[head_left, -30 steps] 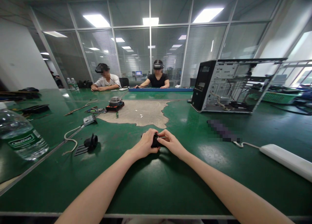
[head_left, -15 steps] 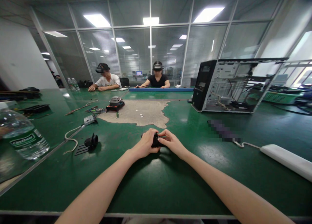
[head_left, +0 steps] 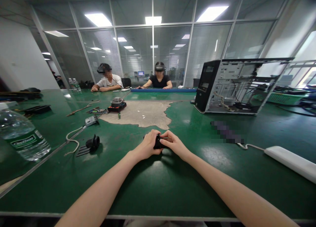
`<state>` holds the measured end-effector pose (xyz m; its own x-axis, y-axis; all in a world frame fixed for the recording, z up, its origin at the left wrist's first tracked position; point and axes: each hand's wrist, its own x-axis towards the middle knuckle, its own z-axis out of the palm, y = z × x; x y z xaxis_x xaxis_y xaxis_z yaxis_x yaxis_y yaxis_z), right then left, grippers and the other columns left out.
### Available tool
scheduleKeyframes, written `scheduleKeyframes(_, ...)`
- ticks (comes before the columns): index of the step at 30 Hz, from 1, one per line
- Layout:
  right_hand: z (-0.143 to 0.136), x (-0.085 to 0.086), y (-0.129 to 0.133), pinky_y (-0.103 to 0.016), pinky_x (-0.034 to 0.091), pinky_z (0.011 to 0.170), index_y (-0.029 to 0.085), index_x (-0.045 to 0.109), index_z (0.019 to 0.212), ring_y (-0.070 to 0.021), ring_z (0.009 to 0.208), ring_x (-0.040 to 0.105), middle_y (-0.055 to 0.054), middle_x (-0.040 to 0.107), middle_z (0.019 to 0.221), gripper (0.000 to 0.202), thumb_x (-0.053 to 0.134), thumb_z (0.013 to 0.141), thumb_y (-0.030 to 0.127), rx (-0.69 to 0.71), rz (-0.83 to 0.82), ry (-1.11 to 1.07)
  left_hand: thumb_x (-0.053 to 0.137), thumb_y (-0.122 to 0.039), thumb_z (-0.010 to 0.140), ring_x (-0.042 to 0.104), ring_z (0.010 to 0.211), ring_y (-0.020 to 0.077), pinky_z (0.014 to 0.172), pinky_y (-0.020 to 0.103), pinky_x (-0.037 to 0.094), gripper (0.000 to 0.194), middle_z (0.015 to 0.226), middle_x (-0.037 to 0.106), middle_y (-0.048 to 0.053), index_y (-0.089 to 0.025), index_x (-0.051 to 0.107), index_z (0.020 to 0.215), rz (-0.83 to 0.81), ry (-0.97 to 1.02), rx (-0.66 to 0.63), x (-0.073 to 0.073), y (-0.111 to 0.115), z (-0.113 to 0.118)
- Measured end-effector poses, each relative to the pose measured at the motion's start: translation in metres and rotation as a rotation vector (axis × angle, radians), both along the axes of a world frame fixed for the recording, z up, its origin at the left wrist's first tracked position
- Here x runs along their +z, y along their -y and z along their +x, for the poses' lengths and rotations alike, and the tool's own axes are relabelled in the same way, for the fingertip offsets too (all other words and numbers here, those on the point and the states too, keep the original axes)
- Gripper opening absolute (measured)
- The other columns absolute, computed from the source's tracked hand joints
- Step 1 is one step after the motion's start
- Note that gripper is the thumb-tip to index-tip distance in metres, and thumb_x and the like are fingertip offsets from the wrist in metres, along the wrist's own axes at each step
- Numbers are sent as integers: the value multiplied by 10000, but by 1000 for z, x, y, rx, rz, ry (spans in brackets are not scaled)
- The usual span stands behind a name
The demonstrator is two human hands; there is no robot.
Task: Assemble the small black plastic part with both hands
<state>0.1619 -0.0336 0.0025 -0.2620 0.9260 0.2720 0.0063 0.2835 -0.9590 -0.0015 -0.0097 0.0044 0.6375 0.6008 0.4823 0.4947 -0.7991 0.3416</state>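
Over the middle of the green table, my left hand [head_left: 147, 145] is closed round a small black part [head_left: 158, 142], thumb below and fingers over the top. Thumb and fingertips of my right hand [head_left: 175, 144] press together against the right side of that same part. Most of it is hidden by the fingers, so its exact kind cannot be made out. To the left stands another black plastic piece [head_left: 93, 142] with a round end and a slotted foot, apart from both hands.
A water bottle [head_left: 27, 138] stands at the left. An opened computer case [head_left: 227, 87] is at the right, near a white power strip [head_left: 290, 161]. Behind my hands, a cooler-like part [head_left: 117, 104] sits on the worn patch [head_left: 153, 110]. Two people [head_left: 160, 79] sit across the table.
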Motion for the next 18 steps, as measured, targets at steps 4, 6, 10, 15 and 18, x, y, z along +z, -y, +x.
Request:
scheduleKeyframes(4,0,-5,-4,-324,440,781,200,493,876,-146,839,554,-7,551,874,252,610,689,322,-43,-9,25,618,-249,627,440,940,230,806,380,367,562,1044,423,68,-197,320,1101,0,-7,1,0,0,0)
scheduleKeyframes(6,1,-5,-5,-341,435,800,194,495,907,-158,873,548,-27,556,910,282,610,688,329,-52,-39,50,614,-255,630,440,945,232,809,385,365,561,1046,424,68,-200,320,1105,-2,-3,1,0,-1,0)
scheduleKeyframes(10,3,-2,-2,-333,449,762,196,482,861,-156,840,558,-12,566,879,271,634,666,306,28,-59,37,609,-261,636,451,928,231,799,387,371,542,1035,429,65,-205,328,1097,-6,-2,6,0,0,0)
scheduleKeyframes(15,1,2,1,-302,440,744,197,474,785,-137,791,563,14,558,832,215,623,675,307,20,-21,-18,618,-256,629,447,935,234,801,384,376,567,1049,422,70,-196,312,1102,7,-14,8,0,0,-1)
scheduleKeyframes(18,1,0,-1,-306,440,737,197,487,815,-136,783,560,5,555,846,227,614,680,328,-10,-36,-11,614,-265,635,447,926,230,798,381,376,559,1047,422,70,-195,312,1101,4,-15,7,0,-1,-1)
